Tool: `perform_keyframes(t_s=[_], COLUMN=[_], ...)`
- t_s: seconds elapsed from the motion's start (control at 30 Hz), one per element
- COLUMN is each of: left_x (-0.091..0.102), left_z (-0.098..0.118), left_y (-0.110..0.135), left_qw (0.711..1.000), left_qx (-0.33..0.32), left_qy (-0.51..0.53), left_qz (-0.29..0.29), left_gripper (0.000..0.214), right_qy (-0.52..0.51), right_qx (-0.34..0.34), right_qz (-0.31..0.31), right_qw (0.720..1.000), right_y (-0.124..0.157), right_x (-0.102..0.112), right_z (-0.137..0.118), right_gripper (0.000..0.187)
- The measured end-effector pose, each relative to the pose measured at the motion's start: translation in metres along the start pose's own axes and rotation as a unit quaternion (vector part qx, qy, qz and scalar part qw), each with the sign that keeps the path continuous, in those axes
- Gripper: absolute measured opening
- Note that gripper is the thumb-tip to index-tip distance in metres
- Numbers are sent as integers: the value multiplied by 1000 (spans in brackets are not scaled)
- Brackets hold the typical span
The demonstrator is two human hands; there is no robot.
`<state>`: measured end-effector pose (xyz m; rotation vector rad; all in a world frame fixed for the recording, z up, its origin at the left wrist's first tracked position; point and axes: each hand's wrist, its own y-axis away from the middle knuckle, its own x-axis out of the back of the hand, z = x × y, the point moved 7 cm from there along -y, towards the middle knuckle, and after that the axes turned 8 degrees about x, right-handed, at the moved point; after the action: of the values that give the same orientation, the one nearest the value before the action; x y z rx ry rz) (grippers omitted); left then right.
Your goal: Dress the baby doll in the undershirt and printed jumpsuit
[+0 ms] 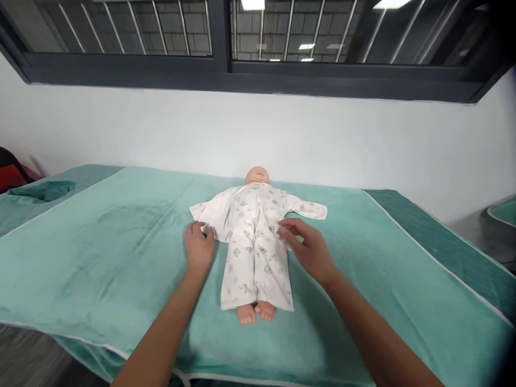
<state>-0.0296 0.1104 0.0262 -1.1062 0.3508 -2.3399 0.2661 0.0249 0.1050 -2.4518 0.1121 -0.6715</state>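
A baby doll (257, 175) lies on its back, head toward the wall and bare feet toward me. It wears a white printed baby shirt (244, 207) with sleeves spread to both sides, and matching white trousers (238, 274). The shirt's left panel flares outward. At its lower left corner, my left hand (199, 244) is closed, thumb and fingers on the cloth edge. My right hand (308, 244) is in a pinch at the shirt's right side, fingertips against the fabric. The doll's arms are hidden by the sleeves.
A green plush cover (113, 236) with white piping spreads under the doll. Behind it rises a white wall (161, 129), with a dark-framed barred window (226, 75) above. A red and black object (11, 173) sits at the far left.
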Motion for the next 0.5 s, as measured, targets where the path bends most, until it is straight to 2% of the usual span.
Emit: perform_keyframes(t_s=[0.07, 0.17, 0.23, 0.33, 0.43, 0.5], left_x=[0, -1, -1, -2, -4, -5], left_z=[-1, -4, -6, -9, -14, -14], left_y=[0, -1, -1, -2, -5, -7], left_qw=[1000, 999, 996, 989, 978, 973], left_qx=[11, 53, 88, 140, 185, 192], left_qy=[-6, -15, -16, -6, 7, 10], left_qz=[7, -1, -15, -52, -96, -124], left_gripper=[28, 34, 41, 50, 50, 39], right_qy=[-31, -19, 13, 54, 85, 99], right_qx=[-30, -38, -44, -76, -55, -31], right_qz=[54, 76, 64, 12, -22, -20], right_qw=[998, 996, 997, 996, 995, 994], right_y=[-11, -44, -71, -103, -114, -111], right_x=[11, 9, -3, -35, -63, -71], right_z=[8, 19, 29, 50, 59, 60], right_gripper=[21, 24, 30, 43, 48, 52])
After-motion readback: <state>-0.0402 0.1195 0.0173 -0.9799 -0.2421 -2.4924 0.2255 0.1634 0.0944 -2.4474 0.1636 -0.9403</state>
